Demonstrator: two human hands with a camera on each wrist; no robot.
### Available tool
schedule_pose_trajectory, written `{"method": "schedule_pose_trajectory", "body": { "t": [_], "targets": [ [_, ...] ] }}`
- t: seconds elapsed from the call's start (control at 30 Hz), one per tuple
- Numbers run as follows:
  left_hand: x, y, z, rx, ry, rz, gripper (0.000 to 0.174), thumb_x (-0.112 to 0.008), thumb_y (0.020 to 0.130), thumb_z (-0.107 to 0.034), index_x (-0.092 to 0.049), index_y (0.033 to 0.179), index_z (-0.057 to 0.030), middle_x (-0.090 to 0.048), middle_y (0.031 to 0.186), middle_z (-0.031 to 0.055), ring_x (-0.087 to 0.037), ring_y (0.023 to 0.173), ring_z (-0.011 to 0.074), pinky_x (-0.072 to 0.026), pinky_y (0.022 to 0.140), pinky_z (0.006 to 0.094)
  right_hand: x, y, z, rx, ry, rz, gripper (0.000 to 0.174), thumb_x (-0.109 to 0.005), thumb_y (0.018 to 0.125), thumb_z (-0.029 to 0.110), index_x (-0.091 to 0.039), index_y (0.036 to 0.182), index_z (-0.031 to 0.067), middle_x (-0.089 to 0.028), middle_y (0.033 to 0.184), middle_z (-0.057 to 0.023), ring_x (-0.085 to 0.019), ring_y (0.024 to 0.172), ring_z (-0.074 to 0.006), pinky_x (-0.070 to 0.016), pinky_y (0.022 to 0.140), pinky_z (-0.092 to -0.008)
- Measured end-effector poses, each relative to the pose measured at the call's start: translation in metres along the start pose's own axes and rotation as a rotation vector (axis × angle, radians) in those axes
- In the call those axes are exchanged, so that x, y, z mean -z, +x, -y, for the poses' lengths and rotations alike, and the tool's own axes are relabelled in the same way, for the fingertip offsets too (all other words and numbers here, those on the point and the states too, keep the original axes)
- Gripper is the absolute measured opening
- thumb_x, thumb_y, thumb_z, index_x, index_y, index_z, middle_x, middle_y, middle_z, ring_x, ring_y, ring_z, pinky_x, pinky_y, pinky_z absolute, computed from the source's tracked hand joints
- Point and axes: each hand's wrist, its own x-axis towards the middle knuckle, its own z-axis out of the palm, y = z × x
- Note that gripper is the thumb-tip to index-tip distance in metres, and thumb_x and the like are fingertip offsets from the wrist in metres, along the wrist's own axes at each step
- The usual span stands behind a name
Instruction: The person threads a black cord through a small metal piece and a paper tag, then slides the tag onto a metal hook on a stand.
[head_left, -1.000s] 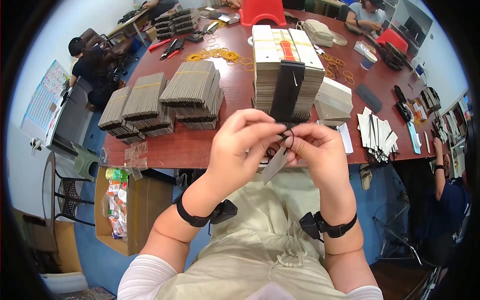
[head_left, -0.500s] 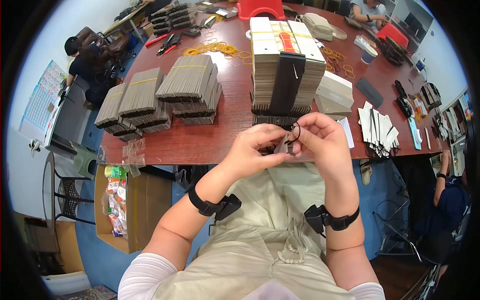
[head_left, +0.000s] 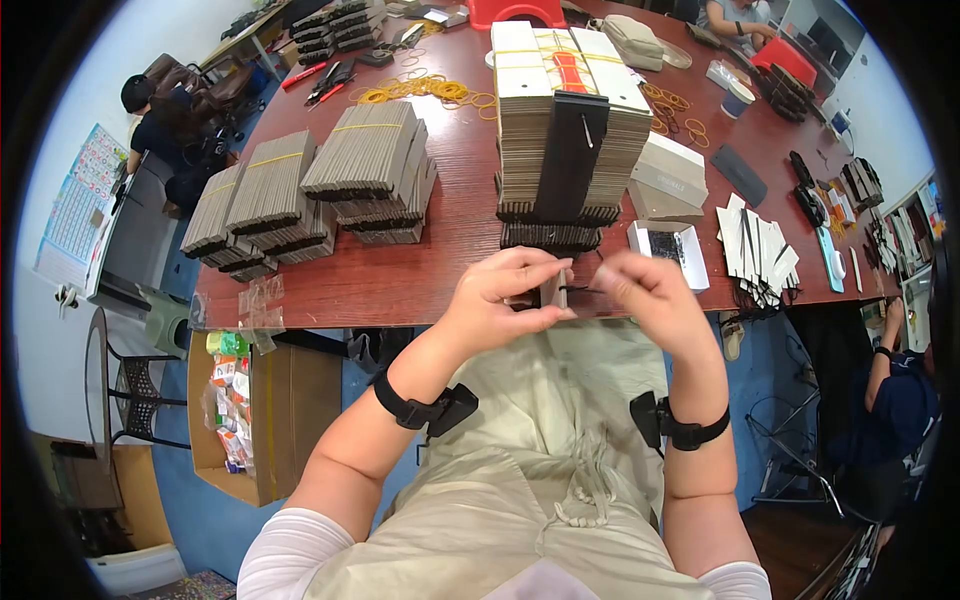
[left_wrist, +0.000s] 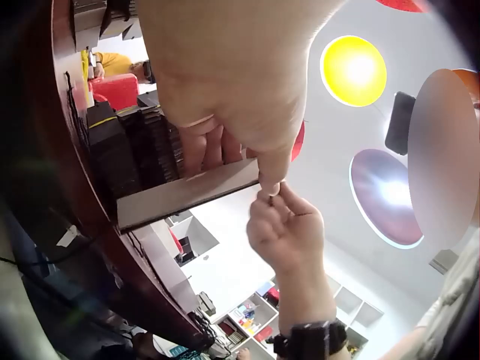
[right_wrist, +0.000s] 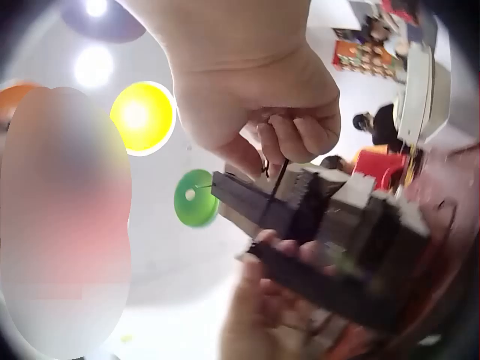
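Observation:
Near the table's front edge, my left hand [head_left: 495, 302] holds a narrow grey card [head_left: 553, 286] between thumb and fingers. To its right, my right hand [head_left: 655, 298] pinches a black cord [head_left: 584, 290] that stretches from the card; this hand is a little blurred. The card [left_wrist: 187, 196] looks long and flat in the left wrist view, passing under the left hand's fingers, with the right hand [left_wrist: 289, 232] by its end. In the right wrist view the cord [right_wrist: 279, 184] runs taut below the curled right fingers, and the left hand [right_wrist: 262, 307] grips a dark-looking strip [right_wrist: 322, 289].
A tall banded stack of cards [head_left: 520, 150] stands behind the hands. Banded grey stacks [head_left: 365, 150] are at left. At right lie a small white box [head_left: 695, 262] and white tags with black cords [head_left: 755, 250]. Rubber bands [head_left: 430, 88] lie farther back.
The hands, together at the card before, are now apart: the right has moved right, drawing the cord out sideways. The small white box's inside has come into view.

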Motion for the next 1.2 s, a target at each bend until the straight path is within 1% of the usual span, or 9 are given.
{"method": "schedule_pose_trajectory", "body": {
  "t": [0.23,0.37,0.53,0.7,0.9,0.97,1.03,1.07,1.2],
  "targets": [
    [-0.005,0.007,-0.015,-0.092,0.203,0.086,0.048,-0.076,0.059,-0.002,-0.064,0.106,-0.0056,-0.062,0.094,0.0096,-0.062,0.081,0.0202,-0.0520,0.071,0.0296,-0.005,-0.017,0.034,0.116,0.341,0.126,0.022,-0.059,0.085,0.013,-0.055,0.067,0.0014,-0.048,0.062,0.0052,-0.038,0.057,-0.0034,-0.0300,0.051,-0.0213],
    [-0.005,0.018,-0.025,-0.118,0.205,0.027,0.046,-0.076,0.062,-0.009,-0.064,0.107,-0.0084,-0.062,0.093,0.0081,-0.060,0.080,0.0206,-0.0503,0.069,0.0299,0.008,-0.019,0.033,-0.092,0.560,0.056,0.021,-0.059,0.084,0.013,-0.056,0.067,0.0016,-0.048,0.059,0.0048,-0.039,0.056,-0.0042,-0.0301,0.050,-0.0231],
    [-0.013,0.013,-0.026,-0.097,0.288,0.085,0.048,-0.075,0.064,-0.009,-0.062,0.109,-0.0077,-0.060,0.099,0.0097,-0.060,0.080,0.0228,-0.0503,0.069,0.0311,-0.009,-0.019,0.032,-0.090,-0.217,0.026,0.022,-0.061,0.083,0.019,-0.057,0.070,0.0005,-0.047,0.053,-0.0023,-0.039,0.051,-0.0070,-0.0325,0.047,-0.0244],
    [-0.018,0.005,-0.025,-0.004,0.308,-0.005,0.038,-0.072,0.068,0.000,-0.061,0.105,0.0010,-0.057,0.104,0.0115,-0.061,0.084,0.0181,-0.0525,0.063,0.0244,0.037,-0.046,0.018,-0.070,-0.200,-0.114,0.022,-0.060,0.082,0.015,-0.055,0.068,-0.0002,-0.045,0.055,0.0015,-0.035,0.052,-0.0074,-0.0302,0.046,-0.0255],
    [-0.014,-0.019,-0.002,0.207,0.343,-0.067,0.015,-0.067,0.075,-0.010,-0.066,0.087,-0.0024,-0.060,0.090,0.0088,-0.058,0.073,0.0254,-0.0478,0.063,0.0329,0.129,-0.085,-0.017,-0.082,0.278,-0.791,0.023,-0.057,0.087,0.029,-0.060,0.083,0.0064,-0.050,0.064,0.0032,-0.039,0.046,-0.0021,-0.0254,0.039,-0.0173],
    [-0.019,-0.021,0.002,0.218,0.425,-0.028,0.016,-0.067,0.074,-0.012,-0.064,0.086,-0.0029,-0.059,0.089,0.0079,-0.056,0.077,0.0268,-0.0463,0.067,0.0348,0.147,-0.088,-0.030,-0.389,0.004,-0.830,0.025,-0.057,0.087,0.028,-0.059,0.082,0.0037,-0.055,0.068,-0.0032,-0.049,0.053,-0.0112,-0.0359,0.044,-0.0237],
    [-0.025,-0.026,0.013,0.172,0.537,0.004,0.018,-0.068,0.073,-0.013,-0.064,0.087,-0.0033,-0.059,0.088,0.0079,-0.055,0.080,0.0272,-0.0455,0.071,0.0362,0.147,-0.086,-0.052,-0.402,-1.229,-1.022,0.028,-0.058,0.085,0.028,-0.060,0.085,-0.0002,-0.060,0.077,-0.0108,-0.057,0.067,-0.0237,-0.0443,0.060,-0.0320],
    [-0.027,-0.027,0.014,0.175,0.555,0.003,0.020,-0.068,0.072,-0.014,-0.063,0.088,-0.0037,-0.058,0.088,0.0078,-0.053,0.085,0.0274,-0.0440,0.076,0.0374,0.130,-0.080,-0.044,-0.233,-1.451,-1.127,0.027,-0.058,0.084,0.025,-0.061,0.087,-0.0020,-0.061,0.087,-0.0155,-0.056,0.081,-0.0330,-0.0442,0.073,-0.0368],
    [-0.032,-0.025,0.020,0.169,0.615,0.024,0.020,-0.068,0.072,-0.010,-0.065,0.089,-0.0014,-0.058,0.091,0.0103,-0.053,0.086,0.0284,-0.0448,0.076,0.0369,0.033,-0.039,-0.025,-0.249,-0.449,-0.461,0.019,-0.061,0.082,0.017,-0.062,0.087,-0.0007,-0.060,0.066,-0.0070,-0.052,0.061,-0.0080,-0.0433,0.057,-0.0254]
  ]
}}
